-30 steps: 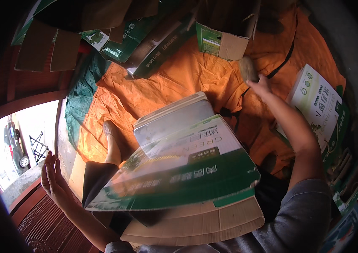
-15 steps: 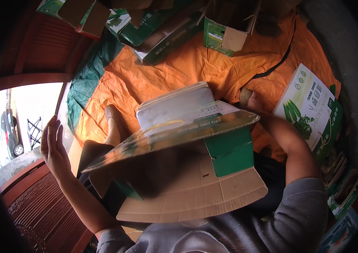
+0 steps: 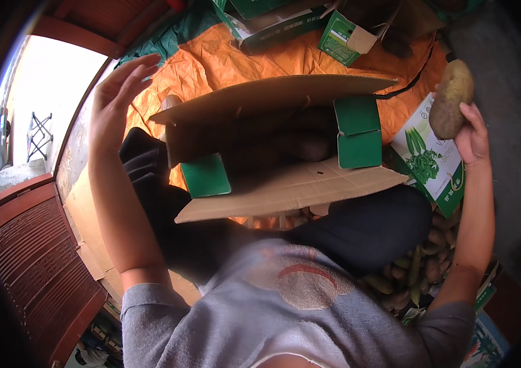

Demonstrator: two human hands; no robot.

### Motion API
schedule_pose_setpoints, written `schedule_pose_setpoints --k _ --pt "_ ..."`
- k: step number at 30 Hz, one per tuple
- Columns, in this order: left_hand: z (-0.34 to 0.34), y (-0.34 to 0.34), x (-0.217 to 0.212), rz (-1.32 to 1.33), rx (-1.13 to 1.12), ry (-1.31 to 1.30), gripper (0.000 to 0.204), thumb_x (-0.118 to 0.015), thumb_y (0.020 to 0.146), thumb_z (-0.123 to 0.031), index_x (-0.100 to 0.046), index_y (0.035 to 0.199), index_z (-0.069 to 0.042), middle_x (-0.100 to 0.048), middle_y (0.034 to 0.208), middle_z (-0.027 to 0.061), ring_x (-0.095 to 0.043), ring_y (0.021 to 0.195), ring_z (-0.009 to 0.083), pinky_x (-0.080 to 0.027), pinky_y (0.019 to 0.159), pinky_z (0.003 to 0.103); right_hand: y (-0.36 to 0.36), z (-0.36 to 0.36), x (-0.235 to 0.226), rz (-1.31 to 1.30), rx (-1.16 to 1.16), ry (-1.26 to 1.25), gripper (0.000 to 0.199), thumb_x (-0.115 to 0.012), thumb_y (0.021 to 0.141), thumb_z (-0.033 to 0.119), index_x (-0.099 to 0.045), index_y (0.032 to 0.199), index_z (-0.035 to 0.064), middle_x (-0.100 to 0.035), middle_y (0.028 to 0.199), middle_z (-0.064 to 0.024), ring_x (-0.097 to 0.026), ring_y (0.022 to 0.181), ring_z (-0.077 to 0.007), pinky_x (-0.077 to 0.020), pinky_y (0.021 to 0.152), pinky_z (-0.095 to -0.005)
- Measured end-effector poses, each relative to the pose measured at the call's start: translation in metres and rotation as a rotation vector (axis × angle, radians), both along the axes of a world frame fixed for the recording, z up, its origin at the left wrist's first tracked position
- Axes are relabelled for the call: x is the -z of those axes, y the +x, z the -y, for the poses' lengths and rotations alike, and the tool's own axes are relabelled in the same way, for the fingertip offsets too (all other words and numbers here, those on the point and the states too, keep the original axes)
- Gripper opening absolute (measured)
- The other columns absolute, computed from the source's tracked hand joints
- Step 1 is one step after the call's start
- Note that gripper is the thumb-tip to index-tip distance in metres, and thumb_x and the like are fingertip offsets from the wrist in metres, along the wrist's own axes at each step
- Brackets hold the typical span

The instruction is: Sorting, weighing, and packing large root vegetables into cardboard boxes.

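A big, oblong yellow-brown potato (image 3: pixel 452 101) is in my right hand (image 3: pixel 473 136), lifted out to the right above a printed carton panel (image 3: pixel 426 150). My left hand (image 3: pixel 118 98) is raised at the left, fingers stretched out and nothing in them. Between my arms a cardboard box (image 3: pixel 291 190) stands in front of me with its flaps spread. Its small end flaps (image 3: pixel 358 132) are green, while the long ones are plain brown. Dim, rounded lumps (image 3: pixel 273 147) lie in the shadow inside; I cannot make out what they are.
An orange sheet (image 3: pixel 205 67) covers the floor beyond the box. More green cartons (image 3: pixel 340 40) stand at the far side. Potatoes and green vegetables (image 3: pixel 411 270) are heaped beside my right leg. A carved red-brown wooden panel (image 3: pixel 46 245) stands at the left.
My right hand has come from behind the box up to the right and now holds the potato. My left hand has risen. The box has tipped, so its opening shows more.
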State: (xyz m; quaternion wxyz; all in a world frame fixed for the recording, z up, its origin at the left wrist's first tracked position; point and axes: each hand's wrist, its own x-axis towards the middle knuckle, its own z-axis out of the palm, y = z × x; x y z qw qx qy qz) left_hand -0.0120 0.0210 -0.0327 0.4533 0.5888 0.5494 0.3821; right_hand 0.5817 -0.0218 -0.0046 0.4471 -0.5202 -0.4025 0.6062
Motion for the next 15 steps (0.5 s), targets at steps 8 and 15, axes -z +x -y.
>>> schedule_pose_setpoints --k 8,15 --pt "0.031 0.024 -0.011 -0.068 0.385 0.003 0.037 -0.068 0.098 -0.024 -0.068 0.127 -0.001 -0.070 0.123 0.0084 -0.066 0.110 0.0159 -0.050 0.102 0.034 -0.200 0.015 -0.060 0.824 -0.781 0.397 0.083 -0.082 0.075 0.030 -0.044 0.141 -0.0044 -0.058 0.130 -0.0194 -0.058 0.121 -0.0326 -0.0470 0.104 -0.0403" --pt "0.030 0.022 -0.006 -0.334 0.420 0.093 0.026 -0.070 0.097 -0.015 -0.073 0.120 -0.003 -0.075 0.107 0.0057 -0.069 0.099 0.0116 -0.053 0.093 0.028 -0.302 0.000 0.065 1.393 -1.355 0.133 0.083 -0.082 0.072 0.024 -0.044 0.140 -0.0037 -0.058 0.134 -0.0238 -0.058 0.123 -0.0393 -0.0518 0.100 -0.0466"
